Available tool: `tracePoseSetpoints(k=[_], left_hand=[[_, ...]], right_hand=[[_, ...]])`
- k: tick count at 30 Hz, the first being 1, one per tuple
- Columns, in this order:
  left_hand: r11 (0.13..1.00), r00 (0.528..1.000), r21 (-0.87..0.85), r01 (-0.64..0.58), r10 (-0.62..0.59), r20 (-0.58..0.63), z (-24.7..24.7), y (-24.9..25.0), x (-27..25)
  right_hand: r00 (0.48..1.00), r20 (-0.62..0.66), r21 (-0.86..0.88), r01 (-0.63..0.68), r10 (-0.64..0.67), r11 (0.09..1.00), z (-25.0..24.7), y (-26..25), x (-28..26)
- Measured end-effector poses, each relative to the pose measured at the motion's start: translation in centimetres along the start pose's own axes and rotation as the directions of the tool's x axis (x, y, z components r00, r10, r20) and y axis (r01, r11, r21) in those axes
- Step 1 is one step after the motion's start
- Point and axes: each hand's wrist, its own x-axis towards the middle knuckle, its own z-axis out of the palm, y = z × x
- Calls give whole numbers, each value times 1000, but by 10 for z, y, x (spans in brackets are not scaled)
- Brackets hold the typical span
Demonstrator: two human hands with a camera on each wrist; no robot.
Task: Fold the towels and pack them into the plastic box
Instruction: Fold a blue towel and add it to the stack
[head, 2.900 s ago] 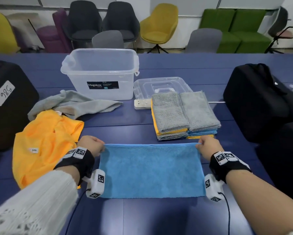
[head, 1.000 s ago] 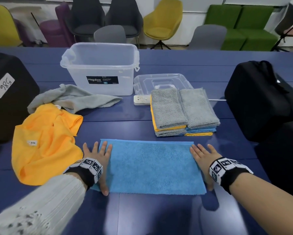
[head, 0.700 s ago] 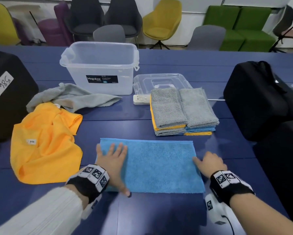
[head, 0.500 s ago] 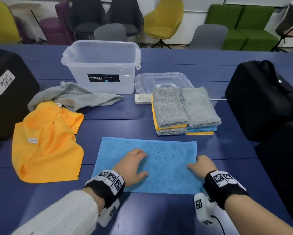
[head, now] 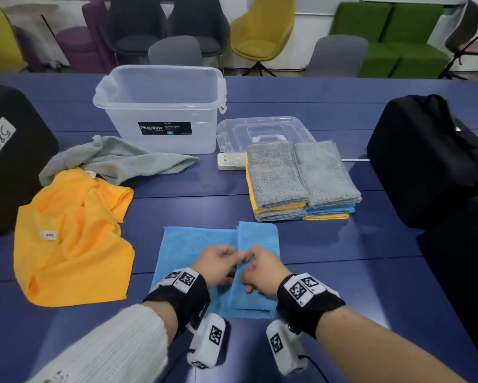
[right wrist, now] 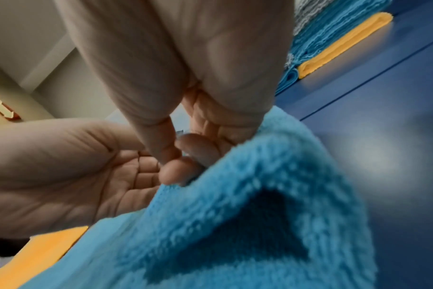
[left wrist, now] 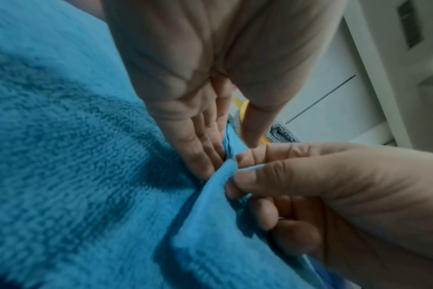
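While a black bag point(head: 14, 150) fills the table's point(head: 329, 272) 9 o'clock edge, an orange towel point(head: 72, 239) lies crumpled just inside it, with a gray towel point(head: 116, 158) bunched at the orange one's 1 o'clock and overlapping its far edge. At 11 o'clock on the table stands the box point(head: 160, 109), clear, open-topped and with nothing inside. Its lid point(head: 265, 131) lies flat at the box's 3 o'clock, with a white power strip point(head: 231, 161) just in front of the lid.

Near the table's 6 o'clock edge lies the blue towel point(head: 188, 244), its right part turned over onto the middle, so that the loose edge runs down the centre. The left hand point(head: 218, 265) rests on the towel right at that edge; in the left wrist view its fingers point(left wrist: 200, 140) lie straight and flat on the cloth. The right hand point(head: 260, 269) meets it from 3 o'clock, thumb and fingers pinching the folded edge.

At the blue towel's 1 o'clock sits the stack point(head: 301, 181) of folded towels in two piles, gray on top, orange and blue below. A second black bag point(head: 431, 161) takes the 3 o'clock edge.
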Motion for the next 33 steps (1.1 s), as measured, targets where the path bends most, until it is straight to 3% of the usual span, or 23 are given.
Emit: tracePoseSetpoints(k=[6,8,11,14,16,21,27,30,33], left_hand=[[999,998,52,0,3,-62,1,-12,-3],[998,998,62,-19,23,-65,0,-12,-5],[992,996,105,-74,79,-49,-5,-11,-9],[964,987,228,-133,149,-53,-16,-12,-10],[944,984,301,-138,164,-65,-21,-12,-9],[897,982,420,-138,178,-59,-23,-18,-7],[854,963,460,-241,268,9,-22,-22,-11],[838,963,489,-241,268,15,-26,-25,-7],[862,973,459,-216,227,31,-25,-25,-5]], right_hand=[[998,38,-30,57,-56,998,-9,0,-5],[993,-13,-57,120,-121,991,-18,2,-7],[952,-140,-253,231,-271,940,-34,11,-7],[921,-83,-482,297,-381,824,-41,23,-4],[925,-52,-556,285,-375,781,-43,31,-3],[939,19,-548,297,-343,782,-44,45,-3],[894,26,-462,407,-447,788,-41,45,-15],[903,181,-599,416,-390,684,-32,48,-26],[919,199,-690,377,-339,617,-25,53,-27]])
